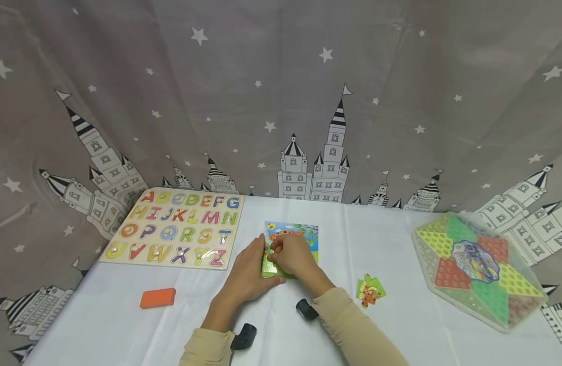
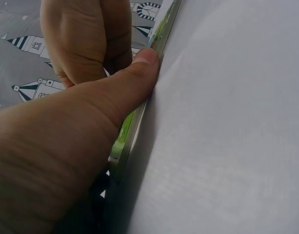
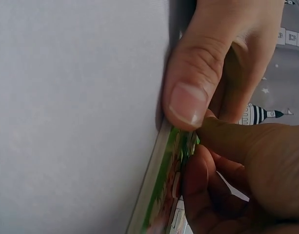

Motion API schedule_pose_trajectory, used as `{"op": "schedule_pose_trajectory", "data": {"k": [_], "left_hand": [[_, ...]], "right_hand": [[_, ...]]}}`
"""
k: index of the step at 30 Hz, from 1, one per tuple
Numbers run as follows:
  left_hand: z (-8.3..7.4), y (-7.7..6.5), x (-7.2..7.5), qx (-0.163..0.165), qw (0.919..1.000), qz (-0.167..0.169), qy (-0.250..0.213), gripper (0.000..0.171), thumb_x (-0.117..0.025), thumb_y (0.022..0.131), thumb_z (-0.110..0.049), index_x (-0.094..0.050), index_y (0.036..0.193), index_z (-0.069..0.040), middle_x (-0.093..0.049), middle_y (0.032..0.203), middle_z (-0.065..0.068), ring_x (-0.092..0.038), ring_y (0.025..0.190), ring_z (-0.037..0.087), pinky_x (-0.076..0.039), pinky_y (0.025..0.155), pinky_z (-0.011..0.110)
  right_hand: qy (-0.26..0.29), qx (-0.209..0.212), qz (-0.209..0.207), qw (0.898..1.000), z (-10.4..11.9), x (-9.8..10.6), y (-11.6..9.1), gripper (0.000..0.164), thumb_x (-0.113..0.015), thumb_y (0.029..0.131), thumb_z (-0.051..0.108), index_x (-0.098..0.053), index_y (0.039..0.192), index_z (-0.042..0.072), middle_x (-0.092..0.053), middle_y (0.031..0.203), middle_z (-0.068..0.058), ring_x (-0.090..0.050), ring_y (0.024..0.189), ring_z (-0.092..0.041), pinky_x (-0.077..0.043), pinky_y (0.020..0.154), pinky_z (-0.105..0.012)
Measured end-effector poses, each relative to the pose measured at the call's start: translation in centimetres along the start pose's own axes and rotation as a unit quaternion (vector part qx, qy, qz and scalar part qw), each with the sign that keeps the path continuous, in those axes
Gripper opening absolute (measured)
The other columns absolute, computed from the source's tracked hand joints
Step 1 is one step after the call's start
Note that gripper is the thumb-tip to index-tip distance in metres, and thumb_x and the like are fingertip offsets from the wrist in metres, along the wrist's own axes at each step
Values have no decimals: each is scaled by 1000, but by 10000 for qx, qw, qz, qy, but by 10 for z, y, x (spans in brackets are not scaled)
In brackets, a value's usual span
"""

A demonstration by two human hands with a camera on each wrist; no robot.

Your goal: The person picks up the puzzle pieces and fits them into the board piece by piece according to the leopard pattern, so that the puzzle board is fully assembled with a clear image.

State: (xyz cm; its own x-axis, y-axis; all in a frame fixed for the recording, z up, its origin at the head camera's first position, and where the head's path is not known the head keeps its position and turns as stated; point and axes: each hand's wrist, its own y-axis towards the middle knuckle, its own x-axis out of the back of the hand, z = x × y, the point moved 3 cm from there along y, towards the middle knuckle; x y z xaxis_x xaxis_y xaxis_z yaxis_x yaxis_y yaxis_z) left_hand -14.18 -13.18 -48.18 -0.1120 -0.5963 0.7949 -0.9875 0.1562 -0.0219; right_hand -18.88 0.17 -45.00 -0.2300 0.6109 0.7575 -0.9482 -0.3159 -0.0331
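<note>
A small picture puzzle board (image 1: 312,239) with blue sky, green ground and an animal's ears lies on the white table. My left hand (image 1: 249,272) holds its near left corner, the fingers along the left side and the thumb (image 2: 147,57) against the near edge. Over the middle of the board, my right hand (image 1: 295,255) has its fingers bent. Its thumb and forefinger pinch a small green puzzle piece (image 3: 196,140) at the board's surface, mostly hidden by the fingers. To the right on the cloth lies a loose green puzzle piece (image 1: 371,291) with a giraffe picture.
A wooden alphabet board (image 1: 171,229) with letters lies at the back left. Nearer on that side is an orange block (image 1: 157,298). A hexagonal clear-lidded game box (image 1: 479,272) with coloured triangles stands at the right. A grey castle-print curtain (image 1: 262,101) hangs behind.
</note>
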Motion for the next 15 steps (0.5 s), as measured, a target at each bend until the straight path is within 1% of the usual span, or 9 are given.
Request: {"op": "schedule_pose_trajectory", "data": {"k": [5, 8, 10, 12, 15], "left_hand": [[-1, 1, -1, 29, 10000, 19, -3, 117, -86, 78, -47, -19, 162, 0, -30, 166, 20, -27, 155, 38, -26, 126, 57], [-1, 1, -1, 94, 9999, 53, -13, 119, -86, 77, -48, -18, 163, -2, -28, 167, 19, -26, 156, 37, -25, 127, 56], [-1, 1, 0, 81, 10000, 34, -19, 119, -86, 77, -48, -18, 162, -1, -29, 167, 19, -26, 156, 38, -25, 127, 57], [-1, 1, 0, 76, 10000, 19, -29, 119, -86, 77, -48, -18, 162, -1, -29, 167, 19, -26, 156, 38, -25, 126, 57], [-1, 0, 0, 89, 10000, 24, -26, 119, -86, 77, -49, -19, 162, -1, -29, 167, 19, -27, 155, 38, -26, 126, 57]], "right_hand": [[-208, -6, -51, 9998, 1, 1, 0, 17, -88, 79, 20, -77, 89, 11, -67, 75, 5, -56, 71, -5, -48, 65, -20], [-325, -11, -38, 9995, 2, 1, 1, 17, -89, 79, 21, -77, 88, 12, -66, 74, 6, -55, 70, -6, -47, 68, -21], [-379, -2, -28, 9993, 2, 1, 1, 17, -88, 79, 21, -77, 87, 12, -65, 73, 7, -55, 70, -6, -47, 69, -21], [-359, 33, 6, 9994, 1, 0, 1, 17, -88, 79, 20, -76, 88, 12, -65, 74, 7, -54, 70, -6, -47, 69, -21], [-93, 148, 147, 9997, -3, 3, -4, 18, -87, 79, 18, -76, 92, 11, -66, 78, 5, -55, 73, -5, -48, 69, -19]]}}
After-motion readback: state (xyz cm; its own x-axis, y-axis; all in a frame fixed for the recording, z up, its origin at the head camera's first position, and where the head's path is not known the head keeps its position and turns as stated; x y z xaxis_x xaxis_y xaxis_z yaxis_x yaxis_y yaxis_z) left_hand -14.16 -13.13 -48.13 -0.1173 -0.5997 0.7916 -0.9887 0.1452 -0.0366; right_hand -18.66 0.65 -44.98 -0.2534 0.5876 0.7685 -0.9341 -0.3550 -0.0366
